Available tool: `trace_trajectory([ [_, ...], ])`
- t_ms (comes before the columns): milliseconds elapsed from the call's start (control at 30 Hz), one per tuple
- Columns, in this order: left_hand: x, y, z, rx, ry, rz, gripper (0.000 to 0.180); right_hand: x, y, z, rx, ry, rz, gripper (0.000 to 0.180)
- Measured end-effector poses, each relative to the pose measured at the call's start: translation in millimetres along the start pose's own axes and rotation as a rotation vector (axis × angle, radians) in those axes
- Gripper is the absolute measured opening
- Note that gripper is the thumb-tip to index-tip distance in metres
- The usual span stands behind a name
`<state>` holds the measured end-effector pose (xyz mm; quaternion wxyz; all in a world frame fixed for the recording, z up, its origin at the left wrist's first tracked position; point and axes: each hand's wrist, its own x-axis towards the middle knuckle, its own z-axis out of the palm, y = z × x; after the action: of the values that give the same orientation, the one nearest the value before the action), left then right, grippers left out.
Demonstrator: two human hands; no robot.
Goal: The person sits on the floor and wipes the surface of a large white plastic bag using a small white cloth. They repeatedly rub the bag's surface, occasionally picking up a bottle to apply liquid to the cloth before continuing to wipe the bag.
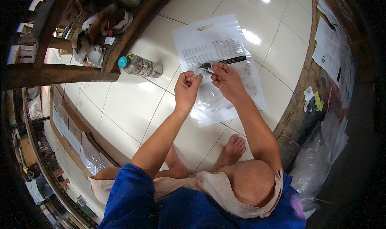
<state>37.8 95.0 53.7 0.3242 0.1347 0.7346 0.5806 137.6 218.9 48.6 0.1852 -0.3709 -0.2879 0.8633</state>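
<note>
Both my hands meet over a white plastic bag [197,40] with a cut-out handle, printed lines and a black bar. My left hand [187,91] is closed, thumb against fingers, at the left side of a small dark object [205,65]. Clear crinkled plastic shows around that object; I cannot make out its kind. From the right, my right hand [228,81] pinches at the same dark object with thumb and forefinger, the other fingers curled. The bag lies on the tiled floor beneath, its lower part glossy and partly covered by my hands.
A clear bottle [141,66] with a teal cap lies to the left. Wooden shelving [60,74] with wrapped items stands at the far left. On the right, a wooden ledge [299,104] carries papers [326,48] and a large clear plastic bundle [311,168]. My bare feet [234,148] rest on the tiles.
</note>
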Motion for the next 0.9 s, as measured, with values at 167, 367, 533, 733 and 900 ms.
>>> trace_trajectory([
  [167, -8, 15, 19, -0.087, -0.031, -0.099, 0.023, -15, -9, -15, 0.082, -0.036, 0.101, 0.011],
  [367, 1, -8, 14, -0.061, -0.008, 0.009, 0.015, -34, -21, -18, 0.041, 0.023, 0.113, 0.009],
  [533, -9, 9, 19, -0.12, -0.059, 0.057, 0.014, -38, -21, -34, 0.142, 0.047, 0.067, 0.011],
  [733, -16, 27, 18, -0.126, -0.145, 0.051, 0.013, -41, -20, -37, 0.292, 0.082, -0.013, 0.011],
  [900, -14, 26, 7, -0.05, -0.221, 0.07, 0.012, -55, -21, -25, -0.026, 0.097, -0.291, 0.014],
])
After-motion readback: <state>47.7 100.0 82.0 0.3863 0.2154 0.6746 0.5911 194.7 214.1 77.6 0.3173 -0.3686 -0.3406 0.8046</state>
